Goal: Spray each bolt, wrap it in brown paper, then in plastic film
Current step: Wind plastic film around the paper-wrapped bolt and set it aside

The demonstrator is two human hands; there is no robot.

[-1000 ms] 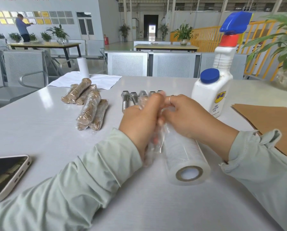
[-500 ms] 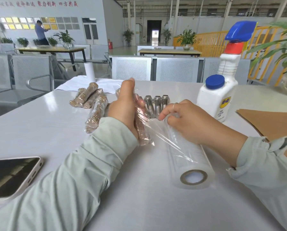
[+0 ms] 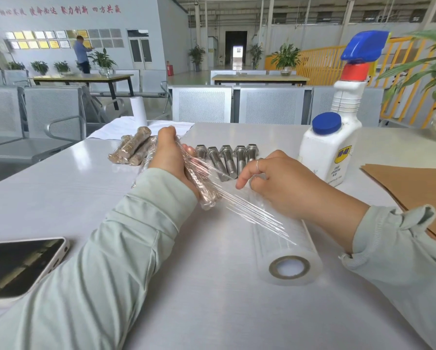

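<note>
Head view: a paper-wrapped bolt (image 3: pixel 203 184), brown and glossy under stretched film, is gripped above the white table (image 3: pixel 60 198) by the left hand (image 3: pixel 172 157), fingers curled round it. A taut, streaked sheet of plastic film (image 3: pixel 249 210) is drawn from it to the film roll (image 3: pixel 285 251), lying on the table. The roll's far end is pressed by the right hand (image 3: pixel 277 183), fingers bent, apparently not clasped. Five bare bolts (image 3: pixel 227 159) are lined up behind; wrapped bundles (image 3: pixel 133 149) lie left. A spray bottle (image 3: pixel 335 137) stands right.

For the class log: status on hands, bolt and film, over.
Left hand grips paper-wrapped bolt, film stretched taut to roll. Right hand rests on roll. Nothing in the way.
</note>
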